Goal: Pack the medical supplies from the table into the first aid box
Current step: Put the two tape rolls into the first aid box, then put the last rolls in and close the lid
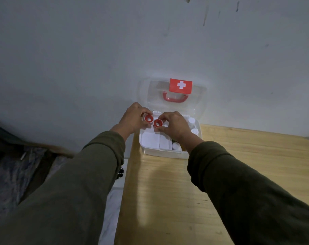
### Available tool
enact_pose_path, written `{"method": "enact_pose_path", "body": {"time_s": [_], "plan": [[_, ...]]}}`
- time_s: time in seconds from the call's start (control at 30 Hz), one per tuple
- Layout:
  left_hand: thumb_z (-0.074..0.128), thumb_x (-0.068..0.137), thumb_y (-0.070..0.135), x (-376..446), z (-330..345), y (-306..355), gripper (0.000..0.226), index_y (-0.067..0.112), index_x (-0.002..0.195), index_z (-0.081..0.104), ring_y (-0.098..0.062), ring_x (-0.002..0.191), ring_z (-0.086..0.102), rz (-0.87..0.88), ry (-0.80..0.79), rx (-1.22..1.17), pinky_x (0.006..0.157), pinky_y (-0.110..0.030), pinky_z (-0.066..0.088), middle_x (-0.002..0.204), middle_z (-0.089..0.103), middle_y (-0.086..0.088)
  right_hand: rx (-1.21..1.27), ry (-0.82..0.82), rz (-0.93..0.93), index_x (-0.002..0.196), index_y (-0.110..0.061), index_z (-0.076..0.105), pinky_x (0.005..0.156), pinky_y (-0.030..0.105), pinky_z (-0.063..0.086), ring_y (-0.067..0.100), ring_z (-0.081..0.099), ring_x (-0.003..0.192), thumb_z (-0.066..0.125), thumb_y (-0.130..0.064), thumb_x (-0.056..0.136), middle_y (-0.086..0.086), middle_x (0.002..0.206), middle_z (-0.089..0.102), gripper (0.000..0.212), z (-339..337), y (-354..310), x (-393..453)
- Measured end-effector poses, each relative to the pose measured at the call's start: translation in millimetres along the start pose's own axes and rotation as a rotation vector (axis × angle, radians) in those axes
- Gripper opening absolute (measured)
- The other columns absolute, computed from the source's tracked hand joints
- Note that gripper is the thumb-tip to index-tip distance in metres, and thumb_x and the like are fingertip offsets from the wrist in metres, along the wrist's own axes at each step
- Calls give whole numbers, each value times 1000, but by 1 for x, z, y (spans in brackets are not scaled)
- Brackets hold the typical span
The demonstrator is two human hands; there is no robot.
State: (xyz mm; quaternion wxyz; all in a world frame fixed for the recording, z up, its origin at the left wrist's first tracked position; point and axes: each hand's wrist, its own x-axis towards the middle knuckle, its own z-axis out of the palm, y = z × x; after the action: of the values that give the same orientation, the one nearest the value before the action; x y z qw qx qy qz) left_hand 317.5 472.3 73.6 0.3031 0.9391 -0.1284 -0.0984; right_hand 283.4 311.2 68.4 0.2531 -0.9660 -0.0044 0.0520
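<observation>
The first aid box stands open at the far left end of the wooden table, its clear lid with a red cross label and red handle leaning on the wall. My left hand pinches a tape roll with a red core above the box's back left corner. My right hand pinches a second red-cored tape roll right beside it. White flat packets lie in the box's left half. White bottles stand along its right side.
A grey wall rises directly behind the box. Left of the table the floor drops away, with dark cloth and a pale floor strip. The table's near surface is bare wood.
</observation>
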Motion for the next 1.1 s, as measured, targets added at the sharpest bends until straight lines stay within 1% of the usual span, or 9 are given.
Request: {"method": "enact_pose_path", "body": {"time_s": [0.1, 0.2, 0.4, 0.63, 0.83, 0.9, 0.97, 1.03, 1.1], "plan": [[79, 73, 17, 1, -1, -2, 48, 16, 119, 65, -26, 105, 54, -4, -1, -12, 92, -27, 42, 117, 51, -11, -15, -28, -16, 101, -18, 66, 79, 27, 37, 19, 50, 98, 77, -37, 73, 2, 103, 68, 35, 1, -3, 3], [79, 74, 14, 2, -3, -4, 48, 16, 120, 64, -25, 106, 55, 5, -21, -14, 90, -24, 41, 118, 51, -11, -31, -40, -10, 103, -16, 67, 80, 28, 38, 19, 50, 99, 78, -35, 72, 4, 106, 67, 38, 2, -5, 4], [80, 73, 18, 4, -3, -10, 48, 18, 118, 64, -17, 97, 54, 6, -17, -43, 84, -22, 43, 116, 53, -6, -62, -48, 23, 113, -15, 65, 83, 29, 39, 21, 50, 101, 80, -37, 70, 5, 112, 62, 51, 4, -10, 5], [76, 77, 18, -2, -7, -4, 42, 17, 117, 63, -13, 96, 54, -27, 91, -134, 82, -21, 44, 116, 55, -6, 6, 38, -23, 115, -19, 62, 84, 32, 44, 19, 51, 101, 75, -39, 75, 4, 109, 65, 47, -10, -8, -9], [72, 81, 19, -18, -13, 25, 39, 20, 118, 61, -10, 93, 53, -1, 224, -148, 78, -19, 43, 116, 56, -5, 20, 163, -57, 117, -21, 58, 78, 26, 41, 12, 48, 92, 71, -37, 80, 2, 106, 64, 43, -44, -1, -36], [72, 81, 20, -29, -9, 39, 38, 19, 117, 61, -11, 91, 54, 23, 257, -161, 77, -19, 42, 113, 57, -5, 14, 182, -64, 117, -21, 58, 78, 27, 42, 13, 50, 94, 70, -38, 81, 1, 104, 64, 41, -56, 7, -52], [72, 81, 20, -42, 0, 56, 35, 17, 115, 62, -11, 89, 55, 49, 284, -181, 76, -20, 42, 110, 57, -5, 1, 191, -75, 116, -21, 58, 76, 26, 39, 15, 52, 96, 68, -37, 82, 1, 103, 65, 40, -66, 20, -73], [72, 81, 21, -57, 14, 73, 34, 17, 114, 62, -11, 88, 56, 69, 287, -195, 76, -20, 42, 108, 59, -5, -11, 193, -84, 115, -19, 59, 74, 26, 37, 17, 53, 96, 67, -38, 83, 2, 100, 66, 38, -75, 38, -97], [72, 81, 20, -72, 31, 89, 32, 17, 112, 63, -11, 86, 57, 82, 276, -206, 76, -20, 42, 107, 60, -6, -9, 194, -75, 113, -18, 60, 74, 27, 38, 19, 54, 96, 66, -39, 83, 3, 97, 66, 37, -82, 57, -123]]}}
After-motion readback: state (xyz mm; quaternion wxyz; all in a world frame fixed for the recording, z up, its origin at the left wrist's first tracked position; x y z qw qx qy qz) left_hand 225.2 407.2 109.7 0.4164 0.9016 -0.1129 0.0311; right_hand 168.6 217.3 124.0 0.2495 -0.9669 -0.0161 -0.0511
